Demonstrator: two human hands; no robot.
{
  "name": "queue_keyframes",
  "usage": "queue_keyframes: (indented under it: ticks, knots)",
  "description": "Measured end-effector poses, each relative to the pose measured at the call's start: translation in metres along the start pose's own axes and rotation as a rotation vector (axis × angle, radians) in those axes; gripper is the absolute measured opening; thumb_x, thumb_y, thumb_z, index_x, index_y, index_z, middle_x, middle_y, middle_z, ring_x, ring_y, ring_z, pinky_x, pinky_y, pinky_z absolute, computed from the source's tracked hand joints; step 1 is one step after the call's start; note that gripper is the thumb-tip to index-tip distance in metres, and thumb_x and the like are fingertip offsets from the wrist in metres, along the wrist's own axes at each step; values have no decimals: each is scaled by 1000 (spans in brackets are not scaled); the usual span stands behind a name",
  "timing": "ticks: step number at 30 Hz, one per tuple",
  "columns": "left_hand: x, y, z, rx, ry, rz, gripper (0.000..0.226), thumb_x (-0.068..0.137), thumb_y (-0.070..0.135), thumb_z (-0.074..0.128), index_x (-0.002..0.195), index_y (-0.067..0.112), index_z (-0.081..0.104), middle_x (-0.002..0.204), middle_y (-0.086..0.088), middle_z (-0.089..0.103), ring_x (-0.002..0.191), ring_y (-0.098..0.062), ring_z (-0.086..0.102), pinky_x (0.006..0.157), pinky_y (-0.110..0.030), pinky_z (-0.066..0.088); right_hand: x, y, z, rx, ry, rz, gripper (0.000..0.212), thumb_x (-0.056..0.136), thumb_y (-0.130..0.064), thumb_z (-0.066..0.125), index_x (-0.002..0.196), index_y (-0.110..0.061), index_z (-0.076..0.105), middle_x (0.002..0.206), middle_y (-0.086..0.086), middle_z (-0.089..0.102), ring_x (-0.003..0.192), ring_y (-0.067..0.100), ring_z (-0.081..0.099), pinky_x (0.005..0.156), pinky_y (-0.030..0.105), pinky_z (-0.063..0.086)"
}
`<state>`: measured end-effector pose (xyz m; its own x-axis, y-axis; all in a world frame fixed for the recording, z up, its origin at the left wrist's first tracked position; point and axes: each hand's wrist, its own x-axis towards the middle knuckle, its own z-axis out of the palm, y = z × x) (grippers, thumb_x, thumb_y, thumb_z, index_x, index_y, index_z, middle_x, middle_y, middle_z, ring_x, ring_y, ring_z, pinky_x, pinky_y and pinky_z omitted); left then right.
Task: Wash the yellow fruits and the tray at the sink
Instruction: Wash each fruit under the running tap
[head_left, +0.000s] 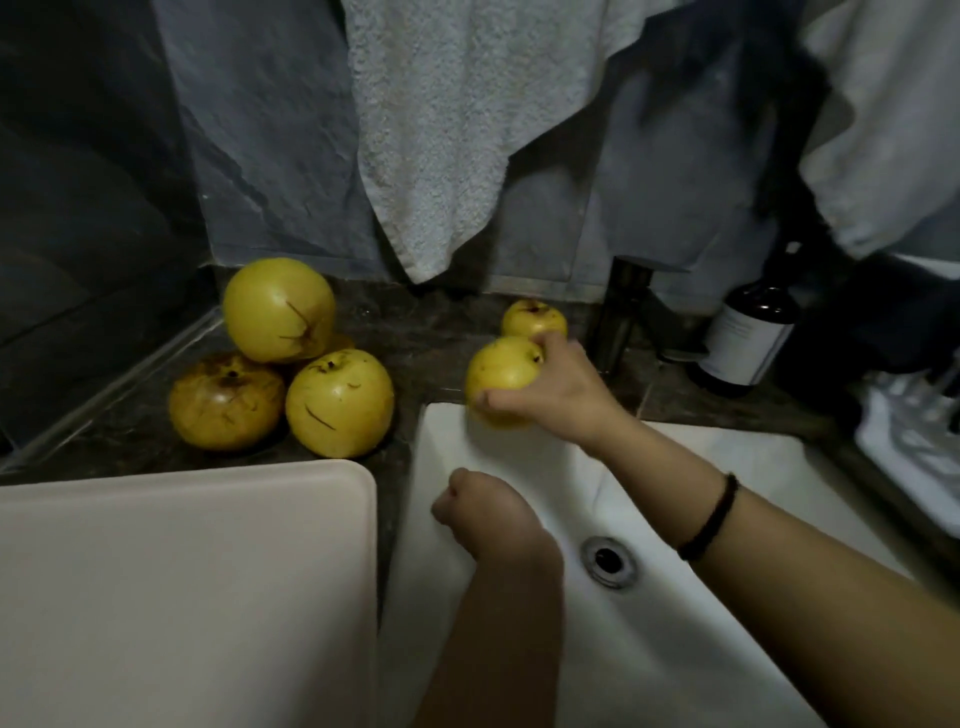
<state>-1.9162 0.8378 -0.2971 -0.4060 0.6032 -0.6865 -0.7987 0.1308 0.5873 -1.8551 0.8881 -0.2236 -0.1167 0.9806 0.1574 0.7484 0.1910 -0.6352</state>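
Tray (182, 571) lies nearest me at 8 o'clock: smooth matte cream plastic, flat, w/ a rounded corner & low rolled rim. Sink (675, 649) fills 5 o'clock, glossy white ceramic w/ squared walls; a steel drain ring (609, 561) is set in its floor.

L hand (478, 512) hangs over the basin's left side, fingers curled into a loose fist, nothing visible in it. A thin black band (709, 517) circles my R wrist.

R hand (556, 387) is at 1 o'clock over the sink's far rim, fingers & thumb wrapped round a yellow fruit (501, 374): round, waxy skin, dark stalk pit facing up. Can't tell if it touches the rim.

Counter (426, 332) is dark mottled stone. At 10 o'clock on it is a pile of three big fruits: front fruit (337, 402) clean yellow w/ a brown scratch, bruised fruit (226, 402) browned on top, and the biggest fruit (278, 309) resting on both, skin cracked w/ dark lines.

Small fruit (533, 318) sits on the counter just behind the gripped one. Beside it at 1 o'clock is a dark metal tap (623, 312) w/ a cylindrical post, then a dark glass bottle (748, 338) w/ a pale label at 2 o'clock.

Farthest, at 12, a white terry towel (441, 130) hangs, nubby, in front of a grey slate-look wall.
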Motion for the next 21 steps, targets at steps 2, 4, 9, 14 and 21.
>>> queue_keyframes:
  ticks: [2, 4, 9, 14, 21]
  knots:
    - [-7, -1, 2, 39, -45, 25, 42, 100, 21, 35, 136, -1, 37, 137, -23, 44, 122, -37, 46, 102, -39, 40, -23, 30, -8, 116, -40, 131, 83, 66, -39, 83, 134, -16, 42, 131, 6, 43, 116, 24, 49, 97, 40, 46]
    - [-17, 2, 1, 105, -96, 59, 41, 102, 18, 33, 137, -3, 37, 140, -22, 41, 127, -37, 43, 103, -38, 40, -39, 58, -13, 143, -25, 245, 83, 65, -37, 83, 134, -16, 42, 131, 7, 43, 115, 24, 50, 96, 40, 47]
    - [-35, -5, 0, 350, -210, 117, 42, 101, 22, 32, 133, -2, 44, 130, -24, 50, 119, -39, 49, 97, -42, 40, -55, 95, -23, 120, 50, 352, 84, 70, -33, 80, 140, -15, 36, 131, 8, 34, 115, 26, 47, 96, 38, 45]
    - [-53, -7, 17, 512, -336, 79, 37, 101, 32, 35, 126, 14, 55, 130, -11, 53, 114, -25, 51, 97, -41, 37, -54, 102, -30, 64, 101, 260, 86, 70, -37, 79, 140, -16, 32, 134, 5, 32, 118, 23, 46, 89, 29, 41]
    - [-62, -32, 62, 598, -433, -114, 46, 97, 47, 42, 135, 20, 45, 130, -14, 50, 123, -35, 45, 100, -56, 35, -50, 113, -29, 117, 180, 264, 101, 65, -38, 81, 146, -21, 24, 140, 1, 27, 124, 22, 44, 97, 34, 44]
